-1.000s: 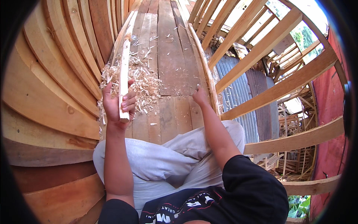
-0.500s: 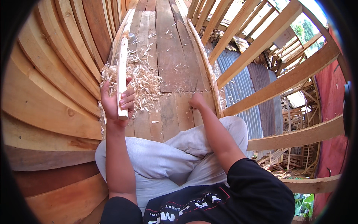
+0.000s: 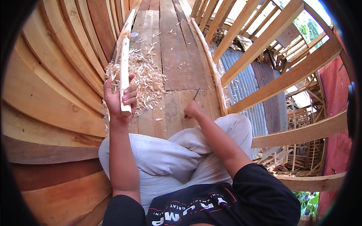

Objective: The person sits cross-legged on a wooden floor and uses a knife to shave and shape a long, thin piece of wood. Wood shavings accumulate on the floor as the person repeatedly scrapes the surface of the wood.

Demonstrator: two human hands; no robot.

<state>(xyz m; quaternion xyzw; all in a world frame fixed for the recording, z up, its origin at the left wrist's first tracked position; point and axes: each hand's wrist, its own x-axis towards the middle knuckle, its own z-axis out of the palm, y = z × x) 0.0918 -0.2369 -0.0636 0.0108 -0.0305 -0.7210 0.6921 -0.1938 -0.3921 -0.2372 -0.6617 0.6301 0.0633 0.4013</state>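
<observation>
Here, a pale wooden stick (image 3: 125, 71), probably light and stiff, points away above curled shavings (image 3: 148, 81), the left hand (image 3: 114, 102) wrapped round its near end, seemingly a steady hold, while the right hand (image 3: 193, 108) grasps a thin bladed tool (image 3: 196, 94).

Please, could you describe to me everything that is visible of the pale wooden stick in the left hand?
The stick is long, narrow and pale, apparently bare wood, with flat-looking sides and a blunt near end. The left hand holds it close to that end, with fingers curled around its right side. It points away from the person and, in this view, passes in front of curly shavings. Where its far end lies is hard to tell.
</observation>
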